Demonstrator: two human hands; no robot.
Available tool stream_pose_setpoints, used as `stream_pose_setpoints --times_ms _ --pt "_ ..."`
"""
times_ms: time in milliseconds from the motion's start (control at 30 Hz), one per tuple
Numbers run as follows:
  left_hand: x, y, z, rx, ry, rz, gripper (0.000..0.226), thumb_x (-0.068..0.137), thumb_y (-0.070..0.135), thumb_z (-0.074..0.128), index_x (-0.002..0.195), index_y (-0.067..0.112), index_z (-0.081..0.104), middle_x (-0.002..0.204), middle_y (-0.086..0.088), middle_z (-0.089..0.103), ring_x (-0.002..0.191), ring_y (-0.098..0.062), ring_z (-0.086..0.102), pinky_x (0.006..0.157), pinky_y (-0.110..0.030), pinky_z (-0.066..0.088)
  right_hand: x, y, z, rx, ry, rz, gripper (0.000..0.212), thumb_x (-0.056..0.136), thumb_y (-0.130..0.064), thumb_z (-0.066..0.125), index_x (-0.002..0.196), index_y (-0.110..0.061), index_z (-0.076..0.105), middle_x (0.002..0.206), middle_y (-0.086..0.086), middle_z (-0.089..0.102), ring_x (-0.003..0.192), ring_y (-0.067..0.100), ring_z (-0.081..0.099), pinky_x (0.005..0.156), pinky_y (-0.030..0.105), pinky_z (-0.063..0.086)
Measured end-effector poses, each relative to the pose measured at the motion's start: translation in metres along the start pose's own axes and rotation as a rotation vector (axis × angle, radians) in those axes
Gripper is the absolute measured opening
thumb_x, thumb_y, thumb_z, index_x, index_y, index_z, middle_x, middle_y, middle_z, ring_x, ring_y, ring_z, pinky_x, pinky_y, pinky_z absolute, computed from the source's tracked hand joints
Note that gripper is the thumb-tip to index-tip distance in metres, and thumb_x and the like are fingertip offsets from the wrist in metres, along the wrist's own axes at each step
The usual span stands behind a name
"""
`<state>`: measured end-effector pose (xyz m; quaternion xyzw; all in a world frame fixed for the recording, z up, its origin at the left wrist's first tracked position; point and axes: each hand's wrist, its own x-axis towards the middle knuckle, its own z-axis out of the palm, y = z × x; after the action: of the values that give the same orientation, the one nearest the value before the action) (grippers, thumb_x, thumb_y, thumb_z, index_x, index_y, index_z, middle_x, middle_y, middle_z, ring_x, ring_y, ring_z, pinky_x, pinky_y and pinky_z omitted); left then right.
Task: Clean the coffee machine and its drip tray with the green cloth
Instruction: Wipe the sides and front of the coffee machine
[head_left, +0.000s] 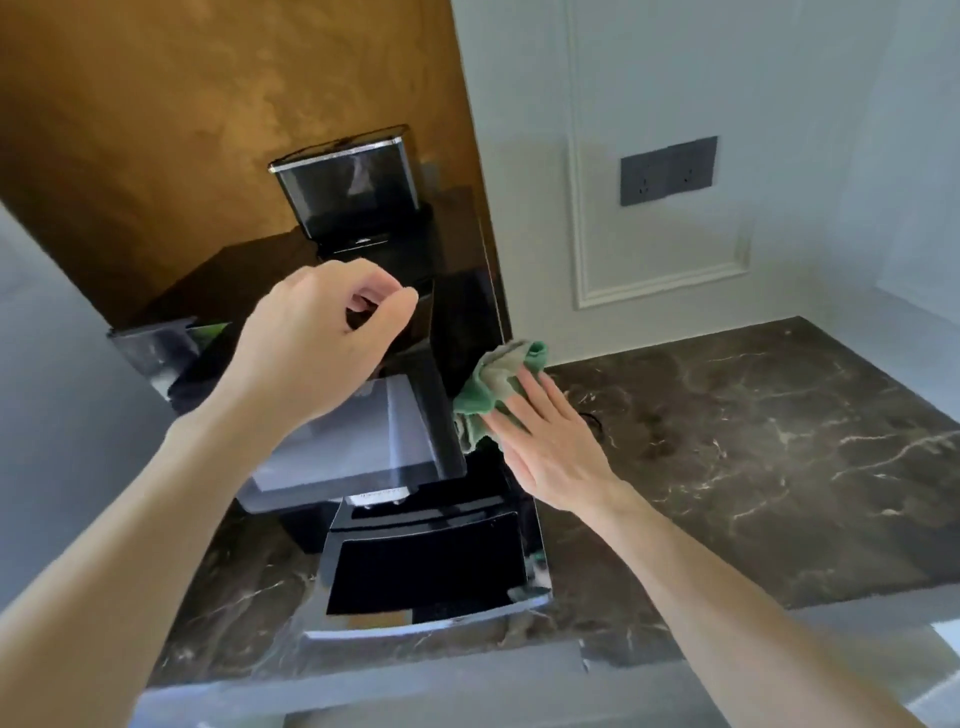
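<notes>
- Nearest, 6 o'clock: drip tray (426, 566) on the marble counter (753, 441), untouched.
- At 3 o'clock, pressing green cloth (493, 387) onto coffee machine's (405, 436) right flank with right hand (550, 447), fingers straight, close together.
- Farther, 11 o'clock: left hand (317, 343) above the top, fingers curled, thumb meeting forefinger, gripping nothing visible.
- Side-panel wipe underway, seemingly; next, likely sweeping downward, keeping flat pressure.
</notes>
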<state>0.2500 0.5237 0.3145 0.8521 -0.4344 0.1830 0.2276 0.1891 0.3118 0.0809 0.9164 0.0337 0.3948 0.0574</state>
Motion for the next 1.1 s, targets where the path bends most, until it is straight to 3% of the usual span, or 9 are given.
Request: stream_pose_setpoints --times_ms 67,300,500,600,767,833,967,1033,1100 --pt "0.004 0.008 0.005 0.059 0.021 -0.017 0.027 0.102 0.048 0.053 0.107 0.029 0.071 0.099 0.012 0.069 0.094 -0.010 0.062 0.084 -0.034 0.056 0.032 0.017 -0.015 0.025 0.088 -0.079 0.044 0.105 -0.025 0.047 0.148 -0.017 0.044 0.162 0.013 0.037 0.155 0.036 0.019 0.127 0.050 0.018" --pt "0.006 0.028 0.015 0.121 0.074 -0.130 0.028 0.100 0.051 0.055 0.106 0.029 0.072 0.099 0.011 0.069 0.093 -0.011 0.061 0.082 -0.037 0.057 0.084 0.048 -0.044 0.027 0.196 -0.282 0.047 0.105 -0.027 0.049 0.151 -0.016 0.049 0.162 0.011 0.037 0.154 0.034 0.025 0.127 0.047 0.018" --pt "0.011 0.036 0.027 0.122 0.134 -0.179 0.028 0.101 0.049 0.054 0.107 0.029 0.073 0.102 0.011 0.070 0.097 -0.012 0.062 0.083 -0.039 0.058 0.060 0.030 -0.027 0.119 0.170 -0.181 0.053 0.103 -0.021 0.049 0.155 -0.014 0.041 0.165 0.011 0.031 0.156 0.032 0.014 0.128 0.047 0.012" --pt "0.012 0.037 0.033 0.079 0.193 -0.189 0.022 0.100 0.046 0.056 0.105 0.031 0.071 0.103 0.011 0.069 0.099 -0.012 0.062 0.085 -0.041 0.058 0.025 0.020 -0.010 0.132 0.073 -0.173 0.057 0.102 -0.022 0.050 0.157 -0.013 0.036 0.166 0.009 0.029 0.158 0.031 0.011 0.129 0.046 0.007" --pt "0.015 0.046 0.037 -0.033 0.283 -0.215 0.019 0.100 0.039 0.058 0.105 0.028 0.073 0.103 0.014 0.070 0.103 -0.011 0.063 0.091 -0.037 0.057 -0.045 0.014 0.019 0.059 -0.290 -0.391 0.059 0.101 -0.032 0.053 0.156 -0.017 0.040 0.162 0.003 0.039 0.148 0.024 0.034 0.126 0.042 0.001" --pt "0.014 0.046 0.041 -0.037 0.273 -0.226 0.020 0.100 0.039 0.057 0.106 0.027 0.072 0.105 0.013 0.070 0.105 -0.011 0.062 0.092 -0.035 0.056 -0.054 0.018 0.027 0.015 -0.347 -0.431 0.060 0.100 -0.033 0.053 0.156 -0.016 0.040 0.162 0.003 0.039 0.149 0.024 0.035 0.125 0.042 0.003" --pt "0.011 0.047 0.049 0.060 0.304 -0.259 0.017 0.101 0.039 0.055 0.103 0.033 0.070 0.106 0.018 0.067 0.105 -0.006 0.056 0.079 -0.019 0.045 -0.066 0.027 0.039 -0.181 -0.500 -0.650 0.069 0.107 -0.029 0.037 0.158 -0.013 -0.006 0.171 0.001 -0.001 0.158 0.021 0.000 0.117 0.042 -0.022" --pt "0.010 0.048 0.050 0.084 0.327 -0.279 0.017 0.101 0.038 0.054 0.102 0.033 0.071 0.106 0.018 0.068 0.105 -0.005 0.054 0.075 -0.014 0.039 -0.064 0.034 0.041 -0.191 -0.530 -0.691 0.069 0.106 -0.029 0.041 0.162 -0.017 0.003 0.171 -0.003 0.001 0.158 0.017 0.000 0.113 0.041 -0.029" --pt "0.008 0.048 0.050 0.110 0.332 -0.268 0.019 0.101 0.038 0.053 0.102 0.032 0.071 0.105 0.017 0.069 0.106 -0.006 0.055 0.076 -0.013 0.039 -0.050 0.041 0.040 -0.156 -0.492 -0.729 0.066 0.097 -0.029 0.058 0.159 -0.021 0.034 0.168 -0.005 0.022 0.156 0.014 0.016 0.118 0.039 -0.030"
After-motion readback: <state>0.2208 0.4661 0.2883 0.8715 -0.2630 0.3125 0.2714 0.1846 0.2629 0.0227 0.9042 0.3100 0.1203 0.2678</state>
